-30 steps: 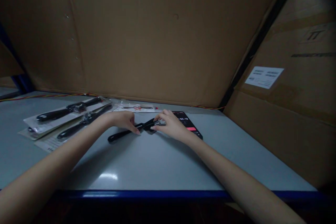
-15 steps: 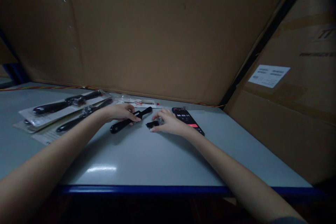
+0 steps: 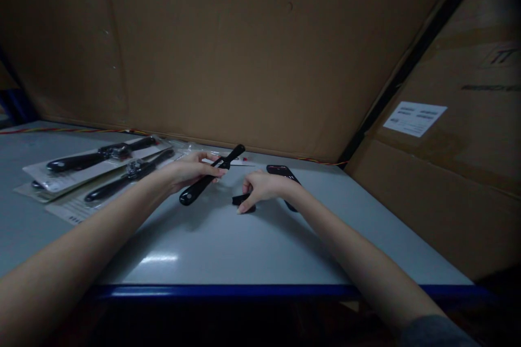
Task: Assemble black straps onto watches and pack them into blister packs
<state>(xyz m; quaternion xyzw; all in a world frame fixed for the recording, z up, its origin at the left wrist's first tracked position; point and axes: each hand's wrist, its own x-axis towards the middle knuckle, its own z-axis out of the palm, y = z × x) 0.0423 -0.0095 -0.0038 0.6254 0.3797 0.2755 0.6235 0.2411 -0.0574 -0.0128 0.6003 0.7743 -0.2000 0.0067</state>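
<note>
My left hand point(image 3: 191, 172) is closed around the middle of a black long-handled tool point(image 3: 196, 191) with a slotted frame and a narrow far end. It holds the tool tilted, thick handle towards me, just over the table. To its right, my right hand point(image 3: 261, 187) pinches a small black part point(image 3: 239, 200) between thumb and fingers, low over the tabletop. The part's exact kind is hard to make out, as the fingers cover some of it. The tool and the part are apart.
Packaged black-handled tools point(image 3: 73, 162) on white cards lie at the left. A phone point(image 3: 277, 169) lies partly hidden behind my right hand. Clear plastic wrapping point(image 3: 189, 146) sits at the back. Cardboard point(image 3: 228, 65) walls off the rear, and a large carton point(image 3: 456, 184) stands right.
My left hand has lifted the tool slightly and shifted it right. My right hand has turned and come nearer me with the small black part, and now hides more of the phone.
</note>
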